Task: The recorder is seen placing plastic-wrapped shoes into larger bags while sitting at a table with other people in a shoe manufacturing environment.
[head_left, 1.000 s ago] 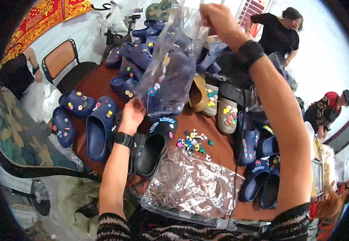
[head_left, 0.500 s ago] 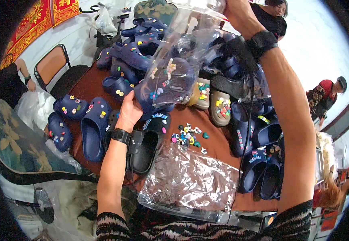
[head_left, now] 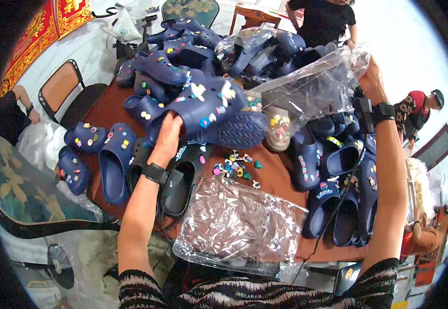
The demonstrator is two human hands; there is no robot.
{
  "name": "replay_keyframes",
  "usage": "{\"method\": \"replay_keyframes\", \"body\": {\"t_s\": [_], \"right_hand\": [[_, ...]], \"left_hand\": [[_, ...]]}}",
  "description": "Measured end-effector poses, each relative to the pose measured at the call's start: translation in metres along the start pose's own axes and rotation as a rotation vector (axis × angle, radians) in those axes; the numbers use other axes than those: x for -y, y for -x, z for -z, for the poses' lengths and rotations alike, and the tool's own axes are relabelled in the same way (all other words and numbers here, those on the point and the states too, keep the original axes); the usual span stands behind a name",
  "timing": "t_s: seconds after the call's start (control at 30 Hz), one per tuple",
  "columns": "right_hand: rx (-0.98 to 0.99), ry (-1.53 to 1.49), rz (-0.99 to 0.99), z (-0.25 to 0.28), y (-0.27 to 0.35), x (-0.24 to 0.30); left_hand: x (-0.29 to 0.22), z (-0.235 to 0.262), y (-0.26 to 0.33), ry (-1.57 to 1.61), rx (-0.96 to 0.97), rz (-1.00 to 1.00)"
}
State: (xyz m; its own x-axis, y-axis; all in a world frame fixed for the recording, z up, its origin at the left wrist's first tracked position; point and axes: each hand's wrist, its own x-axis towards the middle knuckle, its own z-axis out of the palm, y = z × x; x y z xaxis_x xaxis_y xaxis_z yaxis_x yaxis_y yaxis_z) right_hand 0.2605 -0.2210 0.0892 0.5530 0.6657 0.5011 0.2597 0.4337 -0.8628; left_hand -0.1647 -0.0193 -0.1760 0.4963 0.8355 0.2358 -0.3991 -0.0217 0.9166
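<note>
A pair of navy clogs (head_left: 203,105) with colourful charms is gripped by my left hand (head_left: 168,136), its fingers partly hidden in the heel opening. The lower clog shows its treaded sole. My right hand (head_left: 373,85) is closed on the edge of a clear plastic bag (head_left: 311,90), raised at the right and stretching down beside the clogs. Below the pair lies a small heap of loose charms (head_left: 234,167). Nearer to me is a crinkled clear plastic sheet or bag (head_left: 242,224). A black clog (head_left: 180,190) lies under my left wrist, a khaki clog (head_left: 278,129) right of the pair.
More navy clogs crowd the brown-covered table (head_left: 280,180): a heap (head_left: 167,67) at the back left, bagged ones (head_left: 255,54) behind, and rows (head_left: 322,206) at the right. A thin black cable (head_left: 332,221) runs down the right side. Other people stand around the table.
The clear bag has come off the clogs; my right hand has drawn it down and to the right. The clogs in my left hand are now uncovered.
</note>
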Motion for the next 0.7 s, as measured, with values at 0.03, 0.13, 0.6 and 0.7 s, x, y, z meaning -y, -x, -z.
{"method": "replay_keyframes", "body": {"t_s": [0.03, 0.13, 0.6, 0.7], "right_hand": [[-0.013, 0.007, -0.003, 0.011, 0.004, -0.001], [-0.093, -0.070, -0.026, 0.013, 0.021, -0.005], [0.004, -0.045, -0.112, -0.016, 0.117, 0.019], [-0.030, -0.094, -0.213, -0.034, 0.128, 0.014]], "left_hand": [[-0.006, -0.007, -0.002, 0.030, -0.042, -0.018], [-0.011, 0.030, -0.018, -0.171, -0.195, -0.134], [-0.060, 0.034, -0.004, -1.190, -0.315, -0.268], [-0.061, -0.013, -0.010, -1.046, -0.126, -0.528]]}}
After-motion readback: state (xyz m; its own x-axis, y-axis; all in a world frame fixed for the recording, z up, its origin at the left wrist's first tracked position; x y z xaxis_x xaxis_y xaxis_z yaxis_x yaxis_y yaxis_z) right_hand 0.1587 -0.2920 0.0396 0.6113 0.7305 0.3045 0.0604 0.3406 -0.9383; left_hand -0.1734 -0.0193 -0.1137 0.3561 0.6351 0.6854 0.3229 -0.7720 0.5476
